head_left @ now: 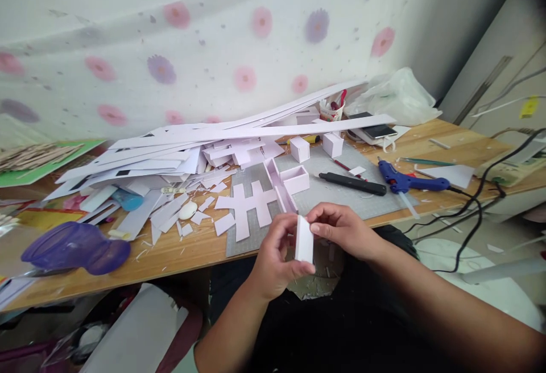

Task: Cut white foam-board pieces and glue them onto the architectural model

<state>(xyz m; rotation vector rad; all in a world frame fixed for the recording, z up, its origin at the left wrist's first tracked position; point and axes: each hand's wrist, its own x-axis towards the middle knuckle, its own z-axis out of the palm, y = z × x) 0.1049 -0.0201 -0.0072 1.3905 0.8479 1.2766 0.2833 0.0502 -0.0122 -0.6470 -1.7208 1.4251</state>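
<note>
Just off the front edge of the table, a small white foam-board box [304,240] is held upright between both hands. My left hand [275,259] grips it from the left, with the thumb under its lower end. My right hand [341,228] pinches its upper right edge between thumb and fingers. Beyond the hands lie a flat branching white cutout [243,208] and a long open white tray piece [277,182] joined to a small open box [295,178]. Two more small white boxes, a left one [300,149] and a right one [333,144], stand behind.
A grey cutting mat [354,208] carries a black cutter [352,183]. The blue glue gun [409,178] trails a black cable over the right edge. Long white board strips [170,140] and scraps crowd the left. A purple container [77,248] lies near the left front edge.
</note>
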